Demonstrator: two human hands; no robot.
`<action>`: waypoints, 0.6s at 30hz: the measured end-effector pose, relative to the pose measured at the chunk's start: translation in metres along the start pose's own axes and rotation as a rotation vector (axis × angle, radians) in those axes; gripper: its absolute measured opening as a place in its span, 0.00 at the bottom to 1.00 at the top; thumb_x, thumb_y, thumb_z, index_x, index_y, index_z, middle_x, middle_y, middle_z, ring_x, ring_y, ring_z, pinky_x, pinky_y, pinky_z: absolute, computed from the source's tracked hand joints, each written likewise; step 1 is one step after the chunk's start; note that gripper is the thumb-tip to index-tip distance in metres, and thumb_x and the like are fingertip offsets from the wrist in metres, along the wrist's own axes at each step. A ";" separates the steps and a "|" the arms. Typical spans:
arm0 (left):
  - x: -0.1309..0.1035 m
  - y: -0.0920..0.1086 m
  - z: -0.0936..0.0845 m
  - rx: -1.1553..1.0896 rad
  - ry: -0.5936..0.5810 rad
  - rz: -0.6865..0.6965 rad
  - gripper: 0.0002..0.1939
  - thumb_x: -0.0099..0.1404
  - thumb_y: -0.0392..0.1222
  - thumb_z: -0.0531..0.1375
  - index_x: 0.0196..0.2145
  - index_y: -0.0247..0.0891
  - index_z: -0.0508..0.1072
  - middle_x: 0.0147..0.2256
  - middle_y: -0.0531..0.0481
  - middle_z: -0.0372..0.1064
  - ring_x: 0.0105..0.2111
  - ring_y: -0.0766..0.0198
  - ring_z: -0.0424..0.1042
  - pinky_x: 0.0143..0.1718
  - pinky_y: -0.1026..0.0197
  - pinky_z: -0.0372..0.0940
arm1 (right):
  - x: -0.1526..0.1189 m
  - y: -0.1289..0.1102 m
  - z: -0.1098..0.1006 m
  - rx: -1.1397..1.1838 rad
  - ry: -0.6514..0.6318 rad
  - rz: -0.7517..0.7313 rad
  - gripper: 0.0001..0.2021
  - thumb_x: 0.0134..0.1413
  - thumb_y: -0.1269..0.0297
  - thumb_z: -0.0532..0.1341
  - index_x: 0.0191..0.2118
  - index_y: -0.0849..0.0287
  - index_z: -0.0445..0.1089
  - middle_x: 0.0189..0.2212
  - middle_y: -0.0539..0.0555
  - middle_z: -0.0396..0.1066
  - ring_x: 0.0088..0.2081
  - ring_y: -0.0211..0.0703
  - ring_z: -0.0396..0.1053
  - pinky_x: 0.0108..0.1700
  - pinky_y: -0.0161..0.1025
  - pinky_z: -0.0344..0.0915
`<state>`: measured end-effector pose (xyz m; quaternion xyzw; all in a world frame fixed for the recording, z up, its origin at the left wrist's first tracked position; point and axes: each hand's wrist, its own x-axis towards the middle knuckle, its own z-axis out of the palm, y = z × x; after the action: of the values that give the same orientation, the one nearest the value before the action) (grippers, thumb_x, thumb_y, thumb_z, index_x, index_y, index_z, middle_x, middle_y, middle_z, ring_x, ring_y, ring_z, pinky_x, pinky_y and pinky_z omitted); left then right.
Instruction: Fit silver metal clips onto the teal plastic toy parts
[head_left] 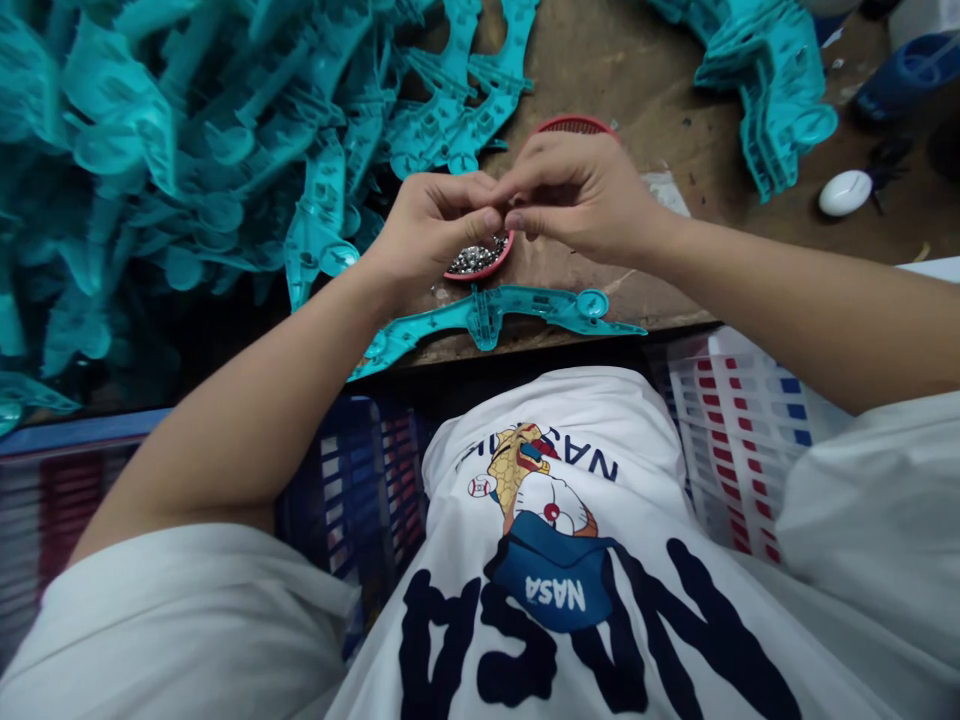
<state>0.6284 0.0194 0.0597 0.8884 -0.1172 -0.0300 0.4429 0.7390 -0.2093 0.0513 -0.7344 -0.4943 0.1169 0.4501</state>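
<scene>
My left hand [442,225] and my right hand [577,195] meet over the table, thumbs and fingertips pinched close together. Whatever lies between the fingers is too small or hidden to name. Just below them is a red bowl [480,273] of small shiny metal parts [474,260], partly covered by my left hand. A second red basket [576,124] with a mesh inside shows behind my right hand. Nearer to me, a long curved turquoise plastic part [487,318] lies along the table's front edge, touched by neither hand.
A big heap of turquoise plastic parts [225,150] fills the left. More are stacked [776,90] at the back right, near a white egg-shaped object [845,193] and a blue cup [904,80]. Below the table edge stand a blue basket [360,490] and a white basket [720,440].
</scene>
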 end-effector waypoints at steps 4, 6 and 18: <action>-0.001 0.002 0.008 -0.066 0.034 -0.056 0.19 0.80 0.57 0.62 0.52 0.42 0.84 0.56 0.40 0.83 0.53 0.51 0.78 0.56 0.42 0.74 | -0.002 0.002 0.003 0.143 0.043 -0.125 0.09 0.68 0.54 0.74 0.47 0.52 0.88 0.52 0.57 0.81 0.54 0.48 0.77 0.54 0.41 0.73; 0.000 0.008 0.010 -0.086 0.054 -0.109 0.18 0.80 0.56 0.62 0.49 0.38 0.82 0.50 0.39 0.84 0.46 0.55 0.77 0.52 0.45 0.74 | -0.003 -0.001 0.002 0.238 0.057 -0.190 0.07 0.68 0.63 0.73 0.45 0.59 0.87 0.52 0.60 0.83 0.55 0.47 0.79 0.55 0.41 0.73; 0.001 0.031 0.051 0.863 -0.545 -0.260 0.26 0.79 0.51 0.63 0.66 0.34 0.84 0.47 0.35 0.82 0.54 0.39 0.79 0.55 0.44 0.70 | 0.005 0.013 -0.008 -0.550 -0.657 -0.075 0.12 0.75 0.75 0.69 0.58 0.68 0.88 0.52 0.63 0.85 0.53 0.61 0.83 0.57 0.49 0.73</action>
<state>0.6158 -0.0388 0.0538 0.9571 -0.1187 -0.2638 -0.0171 0.7539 -0.2108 0.0471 -0.7322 -0.6507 0.1919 0.0599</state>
